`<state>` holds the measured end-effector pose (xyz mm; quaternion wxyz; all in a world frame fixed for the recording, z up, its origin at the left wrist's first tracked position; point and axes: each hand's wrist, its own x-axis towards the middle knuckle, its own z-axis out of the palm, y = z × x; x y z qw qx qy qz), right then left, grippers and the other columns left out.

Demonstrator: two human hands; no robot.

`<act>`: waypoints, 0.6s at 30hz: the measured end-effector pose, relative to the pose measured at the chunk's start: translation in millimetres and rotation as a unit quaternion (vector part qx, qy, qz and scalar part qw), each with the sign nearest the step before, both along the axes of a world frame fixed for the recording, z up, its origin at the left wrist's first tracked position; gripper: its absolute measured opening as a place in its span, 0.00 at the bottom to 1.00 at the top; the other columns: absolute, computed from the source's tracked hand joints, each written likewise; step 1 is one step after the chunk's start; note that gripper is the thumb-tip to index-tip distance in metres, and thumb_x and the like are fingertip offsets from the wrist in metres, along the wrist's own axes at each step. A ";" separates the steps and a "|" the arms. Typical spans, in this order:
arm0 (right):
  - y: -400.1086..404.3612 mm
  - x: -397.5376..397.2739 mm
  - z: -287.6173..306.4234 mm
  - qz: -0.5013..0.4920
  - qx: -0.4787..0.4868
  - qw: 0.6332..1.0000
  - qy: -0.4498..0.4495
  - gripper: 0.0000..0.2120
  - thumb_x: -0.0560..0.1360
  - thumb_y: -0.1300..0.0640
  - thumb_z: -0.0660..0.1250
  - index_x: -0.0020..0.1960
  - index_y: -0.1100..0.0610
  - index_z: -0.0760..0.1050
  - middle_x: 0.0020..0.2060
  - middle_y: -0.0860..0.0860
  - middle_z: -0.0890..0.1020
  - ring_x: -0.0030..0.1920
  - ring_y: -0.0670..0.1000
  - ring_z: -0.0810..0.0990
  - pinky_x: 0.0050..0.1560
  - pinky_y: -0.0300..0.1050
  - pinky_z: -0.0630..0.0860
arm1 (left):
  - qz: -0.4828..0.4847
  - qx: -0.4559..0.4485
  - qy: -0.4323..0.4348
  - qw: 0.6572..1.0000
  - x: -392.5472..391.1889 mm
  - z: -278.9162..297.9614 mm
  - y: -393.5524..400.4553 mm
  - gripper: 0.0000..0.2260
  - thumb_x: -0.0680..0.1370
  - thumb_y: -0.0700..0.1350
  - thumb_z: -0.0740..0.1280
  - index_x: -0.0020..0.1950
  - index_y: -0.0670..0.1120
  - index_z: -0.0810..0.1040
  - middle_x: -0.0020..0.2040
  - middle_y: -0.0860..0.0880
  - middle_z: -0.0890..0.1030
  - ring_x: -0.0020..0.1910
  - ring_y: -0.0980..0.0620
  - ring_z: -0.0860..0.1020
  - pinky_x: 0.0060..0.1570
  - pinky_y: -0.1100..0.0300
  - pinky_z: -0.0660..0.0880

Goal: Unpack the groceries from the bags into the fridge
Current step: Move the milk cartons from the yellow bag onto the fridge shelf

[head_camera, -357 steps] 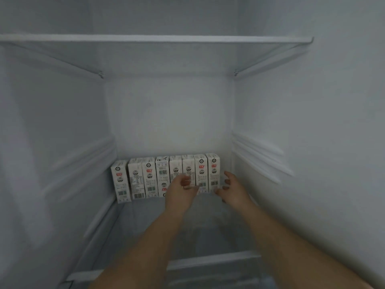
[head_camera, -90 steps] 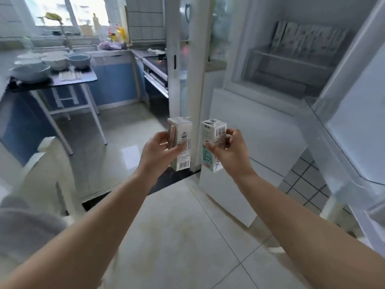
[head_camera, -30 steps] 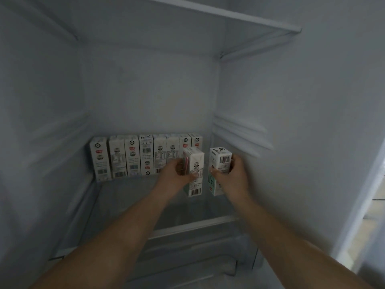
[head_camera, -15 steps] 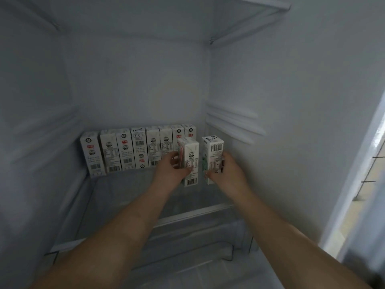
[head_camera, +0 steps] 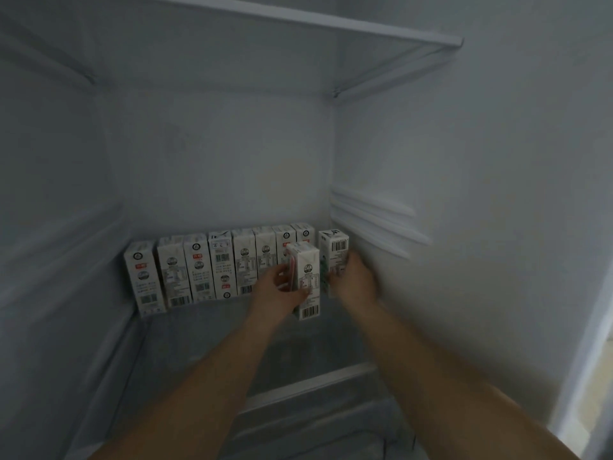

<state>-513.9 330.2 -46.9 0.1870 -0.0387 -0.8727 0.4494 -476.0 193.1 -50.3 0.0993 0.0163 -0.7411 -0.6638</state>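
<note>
You are reaching into the fridge with both arms. Your left hand (head_camera: 282, 292) grasps a small drink carton (head_camera: 306, 282), held upright in front of the right end of a row of cartons (head_camera: 219, 265) that stands along the back wall on the glass shelf (head_camera: 205, 340). Your right hand (head_camera: 353, 280) grasps a second carton (head_camera: 333, 257), close to the right wall. Since a second ago both cartons have gone deeper, and the right one has moved from mid-air to the end of the row, probably about to be set down. Whether it touches the shelf is hidden. The bags are out of sight, so how much remains is unknown.
</note>
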 end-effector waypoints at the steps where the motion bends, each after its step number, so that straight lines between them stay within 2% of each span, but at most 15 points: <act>1: -1.4 -5.6 -0.8 -0.006 -0.002 1.000 0.001 0.16 0.73 0.60 0.68 0.60 0.59 0.70 0.57 0.57 0.80 0.57 0.59 0.79 0.51 0.47 0.74 | 0.000 0.000 0.002 1.000 -3.7 -0.8 -0.2 0.27 0.69 0.33 0.74 0.66 0.43 0.70 0.61 0.45 0.78 0.59 0.45 0.77 0.56 0.41 0.76; 6: -4.6 -28.2 -1.2 -0.018 0.001 1.000 0.005 0.17 0.73 0.56 0.68 0.60 0.57 0.70 0.57 0.58 0.80 0.57 0.60 0.78 0.54 0.50 0.76 | 0.001 -0.011 0.015 1.000 -20.9 -2.6 -2.4 0.26 0.70 0.34 0.73 0.66 0.43 0.71 0.60 0.45 0.79 0.57 0.46 0.78 0.56 0.42 0.77; 13: -9.1 -44.5 -0.7 0.011 -0.003 1.000 0.000 0.18 0.72 0.57 0.67 0.61 0.56 0.71 0.58 0.56 0.80 0.58 0.59 0.78 0.54 0.48 0.74 | 0.013 -0.022 0.030 0.999 -36.6 -6.3 -1.8 0.28 0.69 0.35 0.74 0.67 0.43 0.70 0.61 0.46 0.78 0.58 0.46 0.78 0.58 0.44 0.76; 18: -12.8 -44.7 -5.7 0.046 -0.043 0.998 0.017 0.24 0.67 0.51 0.70 0.62 0.53 0.71 0.58 0.53 0.79 0.59 0.55 0.77 0.58 0.50 0.76 | 0.012 -0.030 0.031 0.999 -40.6 -6.2 -2.3 0.27 0.69 0.35 0.74 0.66 0.43 0.71 0.61 0.45 0.78 0.58 0.46 0.77 0.58 0.44 0.76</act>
